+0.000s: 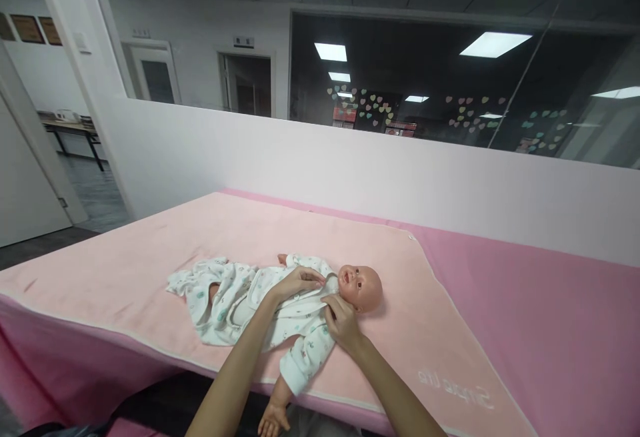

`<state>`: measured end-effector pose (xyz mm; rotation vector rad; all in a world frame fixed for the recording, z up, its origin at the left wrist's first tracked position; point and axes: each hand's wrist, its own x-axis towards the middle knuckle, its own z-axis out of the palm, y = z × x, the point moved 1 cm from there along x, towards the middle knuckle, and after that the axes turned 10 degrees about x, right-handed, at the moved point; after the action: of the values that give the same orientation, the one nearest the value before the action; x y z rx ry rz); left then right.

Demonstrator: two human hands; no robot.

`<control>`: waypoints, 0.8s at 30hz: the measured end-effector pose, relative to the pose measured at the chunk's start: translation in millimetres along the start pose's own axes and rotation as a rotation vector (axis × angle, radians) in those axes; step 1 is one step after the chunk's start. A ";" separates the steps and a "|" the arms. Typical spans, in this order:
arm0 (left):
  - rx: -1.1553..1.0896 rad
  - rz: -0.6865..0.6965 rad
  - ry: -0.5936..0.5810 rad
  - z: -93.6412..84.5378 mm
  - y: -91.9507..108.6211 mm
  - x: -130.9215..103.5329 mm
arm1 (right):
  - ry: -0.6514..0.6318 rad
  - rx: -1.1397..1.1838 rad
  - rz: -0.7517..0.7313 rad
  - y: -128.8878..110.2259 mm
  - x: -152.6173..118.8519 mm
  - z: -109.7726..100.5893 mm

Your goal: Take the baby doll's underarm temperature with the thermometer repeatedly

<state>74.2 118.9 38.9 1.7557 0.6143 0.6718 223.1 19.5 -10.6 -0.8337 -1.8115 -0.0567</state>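
A baby doll (364,288) lies on its back, its head to the right, dressed in a white patterned romper (295,320). Near the neckline, my left hand (299,282) rests over the chest with its fingers bent on the cloth. My right hand (343,320) pinches the collar edge just below the doll's chin. The romper's front is partly open lower down, and its legs lie rumpled at the left. One doll arm (274,417) hangs over the table's near edge; the other points away from me.
Under the doll, a pale pink mat (400,350) with a white-edged border covers the table. A darker pink cloth (560,310) shows beneath it at the right. Behind stands a white half-wall (360,170) with glass above. A doorway and a small table (75,127) are at the far left.
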 end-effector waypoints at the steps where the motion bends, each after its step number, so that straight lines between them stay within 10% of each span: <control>1: -0.003 0.001 0.005 -0.2 -0.4 0.0 | 0.007 -0.001 -0.009 0.6 -0.2 0.5; 24: -0.042 0.003 0.021 -1.6 -3.5 0.7 | 0.124 -0.037 -0.043 -4.0 2.3 -1.3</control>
<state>73.3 121.3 35.9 1.7129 0.6076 0.7012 221.5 17.2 -6.7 -0.8002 -1.7159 -0.1660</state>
